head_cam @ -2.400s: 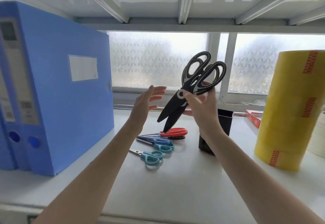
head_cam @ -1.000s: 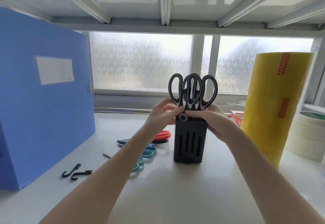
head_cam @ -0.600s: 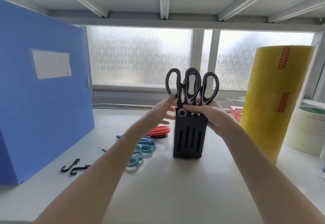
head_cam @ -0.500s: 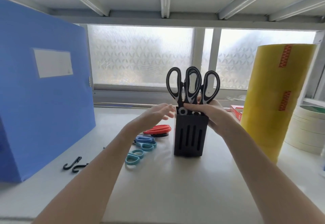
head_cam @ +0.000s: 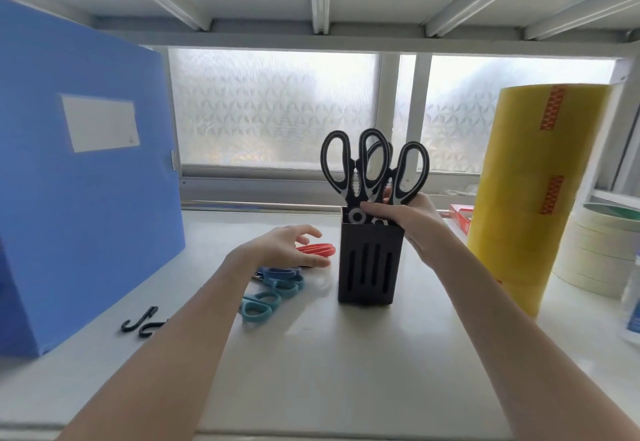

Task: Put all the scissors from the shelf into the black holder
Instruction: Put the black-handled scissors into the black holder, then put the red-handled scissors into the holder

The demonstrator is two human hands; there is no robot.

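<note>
A black slotted holder [head_cam: 369, 267] stands upright mid-shelf. Two pairs of black-handled scissors [head_cam: 363, 170] stand blades-down in it, handles sticking out above. My right hand [head_cam: 412, 222] grips the holder's top rim and the lower part of the right scissor handle. My left hand [head_cam: 287, 246] hovers open, palm down, just over the red-handled scissors [head_cam: 320, 249] lying left of the holder. Blue-handled scissors [head_cam: 280, 272] and teal-handled scissors [head_cam: 263, 302] lie nearer me, partly hidden by my left forearm.
A big blue file box [head_cam: 79, 198] fills the left. Black hooks [head_cam: 140, 323] lie by it. A tall yellow tape roll [head_cam: 533, 198], stacked pale tape rolls [head_cam: 602, 257] and a red box [head_cam: 460, 217] stand right. A frosted window is behind.
The black scissors went from held in the air into the holder. My left hand left the holder and dropped left, over the red scissors. My right hand stays at the holder.
</note>
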